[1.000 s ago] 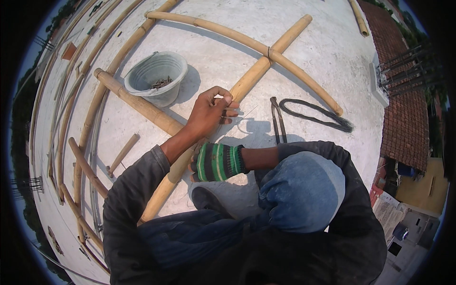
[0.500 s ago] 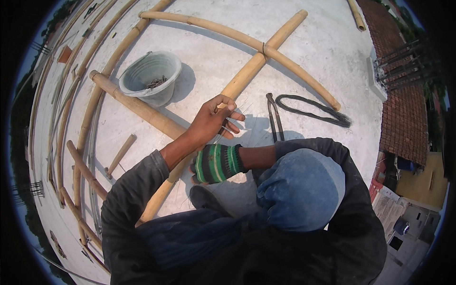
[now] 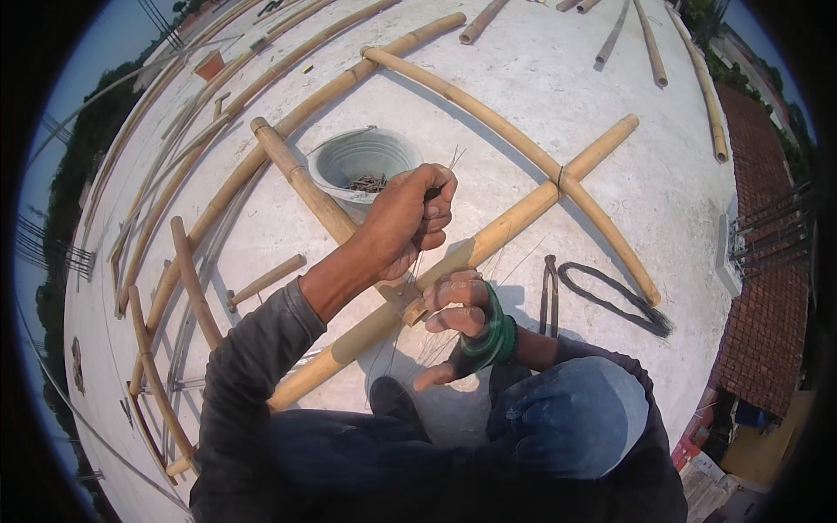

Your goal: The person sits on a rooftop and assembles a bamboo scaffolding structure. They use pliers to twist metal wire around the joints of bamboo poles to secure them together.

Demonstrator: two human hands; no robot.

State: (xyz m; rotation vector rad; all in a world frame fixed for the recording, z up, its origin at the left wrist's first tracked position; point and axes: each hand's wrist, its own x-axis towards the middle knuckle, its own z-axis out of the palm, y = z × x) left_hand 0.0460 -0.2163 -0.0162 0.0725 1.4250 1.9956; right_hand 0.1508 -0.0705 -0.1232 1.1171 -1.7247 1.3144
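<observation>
My left hand (image 3: 411,216) is closed, with thin wires (image 3: 457,158) sticking up out of its fingers and more strands hanging below. It is raised above a bamboo joint where one pole (image 3: 307,187) meets a longer pole (image 3: 514,218). The cut pole end (image 3: 406,302) shows at the crossing. Beside that end is my right hand (image 3: 468,315), in a green and black fingerless glove (image 3: 495,338). Its fingers are bent and apart from the thumb, and I see nothing held in them. Loose wire strands spread around the joint.
A grey bucket (image 3: 317,166) holding small brown pieces stands behind my left hand. To the right lie long-handled pincers (image 3: 549,296) and a looped bundle of dark wire (image 3: 610,305). Another bamboo pole (image 3: 475,106) crosses farther off. Tiled roofing (image 3: 757,296) borders the pale floor at right.
My left hand has risen slightly and closed from spread fingers. The right hand has moved right, turned over and opened beside the joint. The whole view has shifted, showing more floor ahead.
</observation>
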